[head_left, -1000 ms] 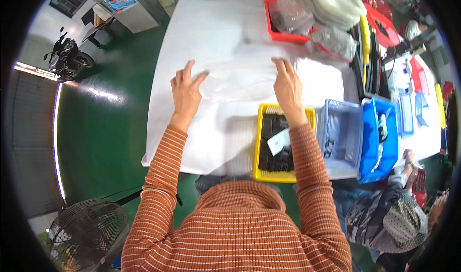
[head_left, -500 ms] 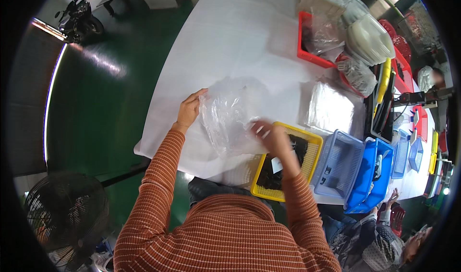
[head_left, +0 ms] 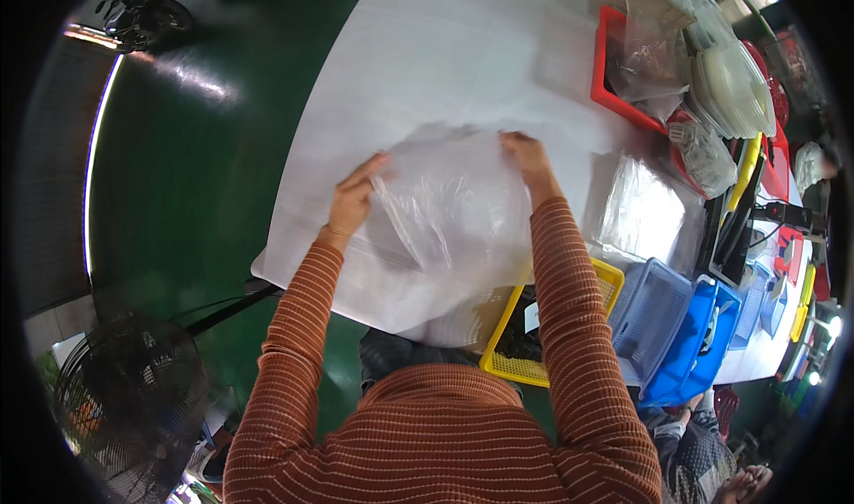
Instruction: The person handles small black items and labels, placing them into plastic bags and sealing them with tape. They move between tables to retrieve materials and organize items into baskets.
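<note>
- Nearest you, the yellow basket point(head_left: 527, 372) sits at the front edge of the table point(head_left: 445, 50), partly under your right forearm, with black parts point(head_left: 516, 338) and a white slip point(head_left: 532, 317) inside; carry that elbow high so your sleeve doesn't catch the rim.
- To its right stand the light-blue basket point(head_left: 654, 304) and the blue bin point(head_left: 680, 375), both apart from your work; you need not lean that way.
- In front of your chest, the clear plastic film point(head_left: 471, 206) spans the space between your 2 hands, creased on its left side. I cannot tell whether it is 1 layer or a bag.
- Your left hand point(head_left: 351, 203) pinches the film's upper left edge between thumb and fingers; go lightly, since thin film probably creases under a hard grip.
- Your right hand point(head_left: 534, 161) looks to be pinching the upper right edge; match its height to the left so the edge sits level.
- Draw the 2 hands apart evenly until the creases ease; a sudden tug could slip the film from your fingers.
- Beyond, to the right, lies the shiny clear stack point(head_left: 648, 210); hold your film away from it, as such plastic may cling.
- Farthest, the red tray point(head_left: 600, 64) holds bagged items; it calls for no attention now.
</note>
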The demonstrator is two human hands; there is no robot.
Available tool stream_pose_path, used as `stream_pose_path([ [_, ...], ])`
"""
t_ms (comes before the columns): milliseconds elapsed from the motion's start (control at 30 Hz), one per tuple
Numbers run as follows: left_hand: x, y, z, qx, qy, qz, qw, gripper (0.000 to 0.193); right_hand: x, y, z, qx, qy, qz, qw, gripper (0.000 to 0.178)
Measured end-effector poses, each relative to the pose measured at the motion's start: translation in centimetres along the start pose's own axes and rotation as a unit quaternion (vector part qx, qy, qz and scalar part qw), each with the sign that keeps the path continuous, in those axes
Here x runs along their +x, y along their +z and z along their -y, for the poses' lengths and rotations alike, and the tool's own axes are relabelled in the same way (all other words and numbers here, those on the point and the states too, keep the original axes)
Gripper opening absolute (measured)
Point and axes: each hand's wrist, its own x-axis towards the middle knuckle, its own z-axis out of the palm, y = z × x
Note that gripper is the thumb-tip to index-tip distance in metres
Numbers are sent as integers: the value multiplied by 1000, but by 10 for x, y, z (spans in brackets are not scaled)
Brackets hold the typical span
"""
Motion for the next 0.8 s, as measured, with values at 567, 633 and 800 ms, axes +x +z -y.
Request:
stream_pose_path([
  [567, 8, 56, -34, -373, -393, 90, 836, 47, -84, -99, -13, -79, 190, 45, 977, 72],
  [633, -6, 67, -31, -313, -343, 124, 877, 41, -98, -100, -24, -165, 25, 48, 985, 50],
  [800, 4, 74, -62, -356, -389, -18, 850, 28, -110, -86, -17, -170, -9, -200, 965, 29],
])
